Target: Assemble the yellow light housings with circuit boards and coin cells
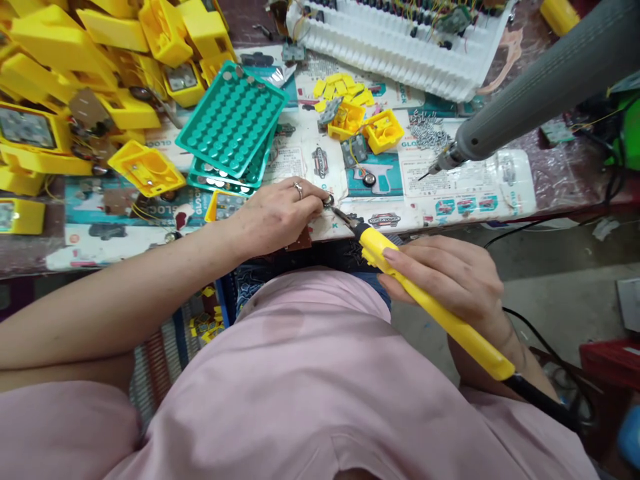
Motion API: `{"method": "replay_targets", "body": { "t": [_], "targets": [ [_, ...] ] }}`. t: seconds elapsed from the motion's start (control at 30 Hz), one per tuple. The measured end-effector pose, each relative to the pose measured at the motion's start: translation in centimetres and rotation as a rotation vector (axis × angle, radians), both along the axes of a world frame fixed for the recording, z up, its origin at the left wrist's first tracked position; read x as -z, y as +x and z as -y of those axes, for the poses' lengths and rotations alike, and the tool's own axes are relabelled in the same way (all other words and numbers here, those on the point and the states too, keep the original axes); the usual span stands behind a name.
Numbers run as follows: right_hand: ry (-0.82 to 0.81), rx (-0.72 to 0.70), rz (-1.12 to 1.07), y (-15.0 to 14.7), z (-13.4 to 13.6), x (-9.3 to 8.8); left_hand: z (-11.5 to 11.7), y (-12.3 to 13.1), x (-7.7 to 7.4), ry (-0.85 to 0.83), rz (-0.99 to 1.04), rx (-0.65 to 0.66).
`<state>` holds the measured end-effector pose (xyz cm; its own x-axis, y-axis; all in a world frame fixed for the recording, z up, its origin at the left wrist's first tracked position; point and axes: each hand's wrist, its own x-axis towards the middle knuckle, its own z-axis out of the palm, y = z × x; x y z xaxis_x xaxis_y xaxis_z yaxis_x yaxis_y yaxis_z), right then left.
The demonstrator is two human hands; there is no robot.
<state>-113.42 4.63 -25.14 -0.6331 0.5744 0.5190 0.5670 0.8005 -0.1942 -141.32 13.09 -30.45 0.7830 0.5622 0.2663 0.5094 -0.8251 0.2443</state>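
Note:
My left hand rests at the table's front edge, thumb and fingers pinched on a small round metal part. A piece of brown board shows beneath that hand. My right hand is wrapped round a yellow soldering iron, its tip at the round part; whether the two touch I cannot tell. Close to the left wrist lies a yellow housing with a grey insert. Beyond the iron's tip sit a grey module and a small round speaker-like part.
Yellow housings are heaped at the left. Stacked green trays stand behind my left hand. An electric screwdriver hangs over the right side, near loose screws. Farther back are a white ridged tray and small yellow pieces.

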Motion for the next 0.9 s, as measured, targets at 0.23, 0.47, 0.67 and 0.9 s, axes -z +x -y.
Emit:
{"method": "replay_targets", "body": {
  "t": [0.23,0.47,0.67,0.9],
  "targets": [
    [-0.023,0.008,-0.04,0.0,0.2,0.4,0.0,0.1,0.1,-0.062,0.031,-0.016],
    [-0.01,0.01,-0.032,0.0,0.0,0.7,-0.1,0.1,-0.8,-0.04,-0.042,0.031],
    [0.084,0.045,-0.184,0.7,0.0,1.5,1.0,0.1,-3.5,-0.058,0.189,-0.264],
    [0.27,0.301,-0.268,2.0,1.4,2.7,0.3,0.5,-6.1,-0.61,0.725,-0.43]
  ]
}}
